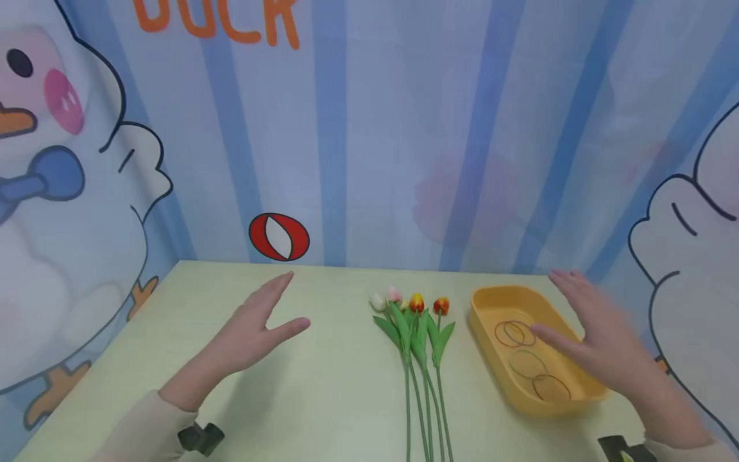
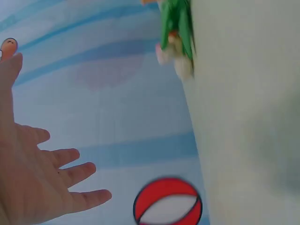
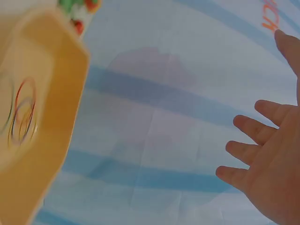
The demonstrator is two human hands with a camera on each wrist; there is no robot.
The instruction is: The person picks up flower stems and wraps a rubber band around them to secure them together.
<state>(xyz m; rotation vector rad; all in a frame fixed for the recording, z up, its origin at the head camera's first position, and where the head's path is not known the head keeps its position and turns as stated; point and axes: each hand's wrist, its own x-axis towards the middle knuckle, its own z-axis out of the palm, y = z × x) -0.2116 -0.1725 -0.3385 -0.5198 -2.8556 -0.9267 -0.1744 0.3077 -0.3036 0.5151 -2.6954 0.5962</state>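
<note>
Several artificial tulips (image 1: 420,340) lie side by side on the table, with white, pink and orange-red heads at the far end and green stems running toward the near edge. To their right stands a yellow plastic basket (image 1: 491,359) with several thin coloured rubber bands (image 1: 527,363) on its bottom. My left hand (image 1: 251,327) hovers over the table left of the tulips, its fingers spread and holding nothing. Above the basket's right side is my right hand (image 1: 606,340), fingers extended and apart from the basket. In the right wrist view that hand (image 3: 267,159) is likewise bare.
The pale table (image 1: 323,385) ends at the back against a blue striped curtain (image 1: 387,128) printed with ducks and a red-and-white ball (image 1: 280,237). Curtain sides close in at left and right. Dark straps (image 1: 201,439) sit on both wrists.
</note>
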